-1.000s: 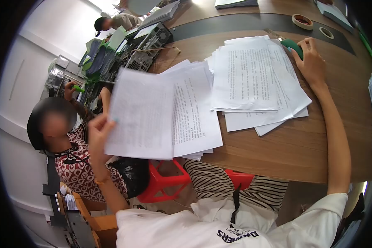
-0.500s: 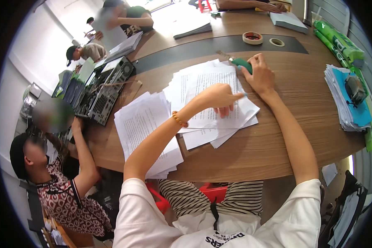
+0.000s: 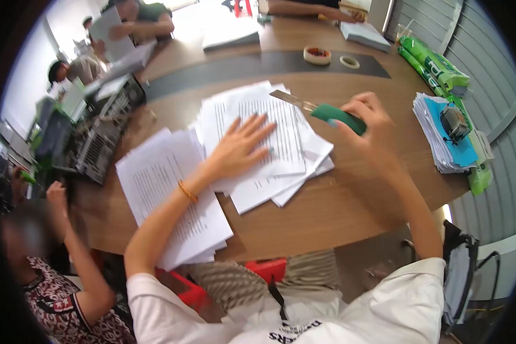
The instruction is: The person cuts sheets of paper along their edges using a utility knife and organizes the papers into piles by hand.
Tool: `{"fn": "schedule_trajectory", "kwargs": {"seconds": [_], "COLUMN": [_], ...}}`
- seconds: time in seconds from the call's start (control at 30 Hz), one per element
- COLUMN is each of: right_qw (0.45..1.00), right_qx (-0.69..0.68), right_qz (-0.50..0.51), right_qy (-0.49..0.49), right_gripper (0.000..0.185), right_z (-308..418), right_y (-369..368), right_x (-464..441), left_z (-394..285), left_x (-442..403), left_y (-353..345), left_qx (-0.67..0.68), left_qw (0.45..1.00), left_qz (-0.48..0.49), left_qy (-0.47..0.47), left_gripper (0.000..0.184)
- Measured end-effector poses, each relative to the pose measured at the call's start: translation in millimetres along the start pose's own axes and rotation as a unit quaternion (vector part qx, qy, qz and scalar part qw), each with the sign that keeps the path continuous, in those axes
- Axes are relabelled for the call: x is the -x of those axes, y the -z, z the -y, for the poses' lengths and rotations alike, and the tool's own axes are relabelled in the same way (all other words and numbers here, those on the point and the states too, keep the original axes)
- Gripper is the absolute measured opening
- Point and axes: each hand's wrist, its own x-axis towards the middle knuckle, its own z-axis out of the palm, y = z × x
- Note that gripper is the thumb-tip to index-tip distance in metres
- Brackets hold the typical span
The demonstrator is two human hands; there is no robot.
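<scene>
My left hand (image 3: 243, 146) lies flat with fingers spread on a loose stack of printed sheets (image 3: 281, 137). In my right hand (image 3: 375, 123) is a green-handled knife (image 3: 338, 117), its flat metal blade pointing left above the top right of that stack. The fingers are closed around the handle, and my thumb lies along it. A second pile of printed sheets (image 3: 166, 189) is beneath my left forearm.
Two tape rolls (image 3: 317, 55) are on the dark table strip. At the right lie papers with a blue sheet (image 3: 458, 135) and green packages (image 3: 436, 69). An opened metal computer case (image 3: 100, 137) sits at the left. Other people are around the table (image 3: 384, 218).
My left hand has opened from a pointing shape and flattened on the sheets. My right hand has lifted the knife off the table, its blade now over the stack. The camera view has shifted.
</scene>
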Motion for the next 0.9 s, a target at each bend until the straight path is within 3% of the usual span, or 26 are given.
{"fn": "schedule_trajectory", "kwargs": {"seconds": [0.1,0.27,0.9], "right_qw": [0.999,0.996,0.99], "right_qx": [0.03,0.053,0.099], "right_qz": [0.019,0.064,0.09], "right_qy": [0.022,-0.018,-0.049], "right_gripper": [0.025,0.033,0.029], "right_z": [31.4,63.0,65.5], "right_y": [41.1,39.3,40.4], "right_x": [54.8,119.5,120.9], "left_z": [1.7,3.5,4.3], "left_x": [-0.6,1.5,1.9], "left_y": [-2.9,-8.4,-11.0], "left_qx": [0.034,0.007,0.003], "left_qw": [0.999,0.999,0.998], "left_qz": [-0.029,-0.044,-0.058], "left_qy": [0.008,0.011,0.011], "left_gripper": [0.052,0.053,0.055]}}
